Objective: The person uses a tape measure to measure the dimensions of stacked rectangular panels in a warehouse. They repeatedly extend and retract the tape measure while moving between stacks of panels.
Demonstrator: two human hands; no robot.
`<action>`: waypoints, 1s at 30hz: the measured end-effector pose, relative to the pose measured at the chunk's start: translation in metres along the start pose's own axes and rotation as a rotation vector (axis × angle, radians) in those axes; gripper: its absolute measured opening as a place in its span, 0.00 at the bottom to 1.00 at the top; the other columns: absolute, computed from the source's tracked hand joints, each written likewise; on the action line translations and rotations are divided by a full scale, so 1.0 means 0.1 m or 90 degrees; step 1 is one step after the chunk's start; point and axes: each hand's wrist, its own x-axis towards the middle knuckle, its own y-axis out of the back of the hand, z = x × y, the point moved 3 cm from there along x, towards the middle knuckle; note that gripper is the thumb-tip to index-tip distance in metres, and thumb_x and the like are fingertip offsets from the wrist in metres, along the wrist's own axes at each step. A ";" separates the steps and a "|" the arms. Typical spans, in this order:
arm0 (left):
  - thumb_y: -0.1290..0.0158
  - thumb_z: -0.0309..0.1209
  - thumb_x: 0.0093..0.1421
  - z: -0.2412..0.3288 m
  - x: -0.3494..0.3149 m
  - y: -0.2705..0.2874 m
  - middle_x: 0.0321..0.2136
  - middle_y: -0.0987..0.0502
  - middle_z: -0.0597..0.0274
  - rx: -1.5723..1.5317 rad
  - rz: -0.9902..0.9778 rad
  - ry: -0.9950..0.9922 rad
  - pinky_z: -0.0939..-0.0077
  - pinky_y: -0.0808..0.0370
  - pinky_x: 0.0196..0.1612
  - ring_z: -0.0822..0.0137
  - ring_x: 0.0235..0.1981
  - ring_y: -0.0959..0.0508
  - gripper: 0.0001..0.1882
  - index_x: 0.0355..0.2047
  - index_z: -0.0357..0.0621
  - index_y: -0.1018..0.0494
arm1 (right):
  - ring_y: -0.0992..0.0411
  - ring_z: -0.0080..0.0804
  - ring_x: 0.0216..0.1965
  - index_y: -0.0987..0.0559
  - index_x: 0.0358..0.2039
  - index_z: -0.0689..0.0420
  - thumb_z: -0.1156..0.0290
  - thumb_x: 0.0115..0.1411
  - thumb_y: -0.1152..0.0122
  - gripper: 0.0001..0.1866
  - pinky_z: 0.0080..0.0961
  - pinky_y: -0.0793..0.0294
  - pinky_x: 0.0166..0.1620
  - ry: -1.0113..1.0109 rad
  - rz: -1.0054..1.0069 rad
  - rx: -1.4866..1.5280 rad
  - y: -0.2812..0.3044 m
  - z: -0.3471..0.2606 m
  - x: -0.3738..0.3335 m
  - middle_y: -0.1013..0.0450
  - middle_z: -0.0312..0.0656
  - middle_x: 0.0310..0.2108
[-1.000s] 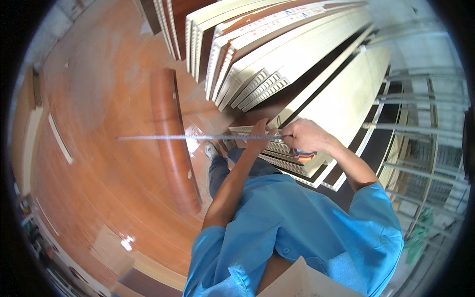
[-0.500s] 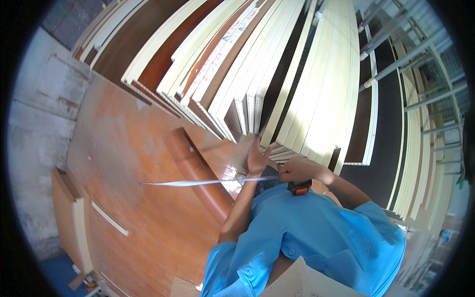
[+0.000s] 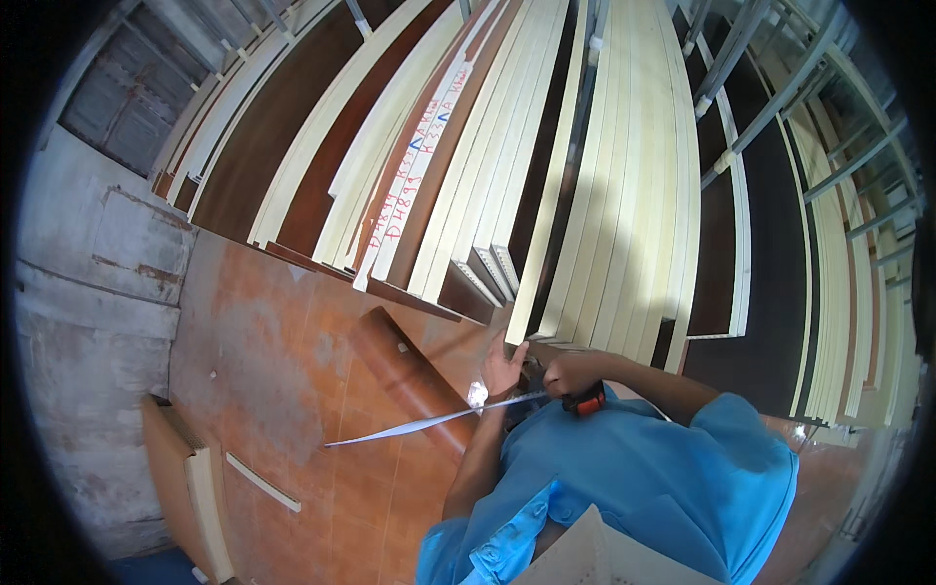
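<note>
My right hand (image 3: 573, 374) is closed round a tape measure with a red and black case (image 3: 587, 401), held close to my blue shirt. Its pale blade (image 3: 419, 423) sticks out to the left, passing by my left wrist and ending in the air. My left hand (image 3: 501, 369) is at the near end of a tall cream-edged panel (image 3: 527, 307), thumb on one side and fingers on the other. That panel stands on edge in a row of similar boards. My left fingertips are partly hidden by the panel end.
More upright panels (image 3: 624, 224), cream and dark brown, fill the far side between metal rack bars (image 3: 760, 102). A brown roll (image 3: 414, 375) lies on the orange tiled floor (image 3: 283, 361). At left, boards (image 3: 180, 478) lean by a worn wall (image 3: 93, 331); a thin strip (image 3: 263, 481) lies nearby.
The view has shifted, so the panels and floor sit lower in the picture. My left hand stays at the panel end, and my right hand keeps the tape measure; its blade now slants more downward to the left.
</note>
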 end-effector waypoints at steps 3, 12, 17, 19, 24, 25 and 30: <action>0.45 0.45 0.55 0.06 0.00 0.10 0.41 0.25 0.45 0.141 0.001 0.031 0.54 0.28 0.41 0.43 0.41 0.25 0.24 0.48 0.45 0.30 | 0.27 0.46 0.29 0.23 0.25 0.62 0.63 0.53 0.49 0.14 0.39 0.30 0.37 0.034 -0.002 -0.003 0.02 0.05 0.15 0.27 0.52 0.25; 0.42 0.39 0.51 0.23 0.13 0.33 0.34 0.22 0.46 0.199 0.017 0.056 0.56 0.26 0.38 0.44 0.36 0.23 0.21 0.44 0.43 0.27 | 0.28 0.44 0.25 0.23 0.26 0.62 0.62 0.53 0.49 0.15 0.38 0.29 0.34 -0.076 -0.004 0.027 0.15 -0.18 0.16 0.27 0.51 0.23; 0.43 0.40 0.53 0.12 0.17 0.46 0.35 0.23 0.42 0.143 -0.056 0.044 0.55 0.27 0.40 0.42 0.37 0.23 0.24 0.46 0.40 0.29 | 0.27 0.43 0.26 0.20 0.29 0.60 0.61 0.53 0.49 0.15 0.37 0.28 0.34 -0.092 0.056 0.046 -0.07 -0.40 0.30 0.25 0.49 0.25; 0.45 0.43 0.55 0.03 0.17 0.51 0.38 0.24 0.38 0.107 -0.106 0.044 0.53 0.28 0.42 0.41 0.39 0.24 0.26 0.50 0.39 0.32 | 0.27 0.42 0.27 0.20 0.30 0.59 0.61 0.53 0.49 0.16 0.36 0.28 0.34 -0.098 0.072 0.092 -0.19 -0.51 0.37 0.24 0.47 0.26; 0.48 0.42 0.57 -0.35 0.06 0.63 0.42 0.26 0.37 0.095 -0.125 -0.093 0.53 0.30 0.46 0.41 0.44 0.26 0.26 0.53 0.40 0.34 | 0.26 0.36 0.27 0.19 0.30 0.59 0.60 0.53 0.48 0.16 0.31 0.28 0.34 -0.176 0.105 0.201 -0.56 -0.71 0.53 0.24 0.44 0.26; 0.49 0.41 0.58 -0.49 -0.03 0.66 0.42 0.26 0.37 0.117 -0.128 -0.102 0.53 0.30 0.47 0.41 0.44 0.26 0.26 0.53 0.40 0.34 | 0.27 0.31 0.26 0.20 0.29 0.60 0.61 0.54 0.48 0.15 0.29 0.28 0.33 -0.204 0.063 0.227 -0.66 -0.71 0.55 0.24 0.41 0.24; 0.50 0.41 0.58 -1.34 -0.73 0.89 0.41 0.25 0.42 0.034 -0.266 0.092 0.54 0.29 0.45 0.45 0.42 0.24 0.26 0.54 0.40 0.36 | 0.29 0.25 0.25 0.20 0.26 0.62 0.63 0.55 0.48 0.15 0.24 0.29 0.32 -0.134 0.123 0.359 -1.01 -0.90 0.67 0.26 0.39 0.23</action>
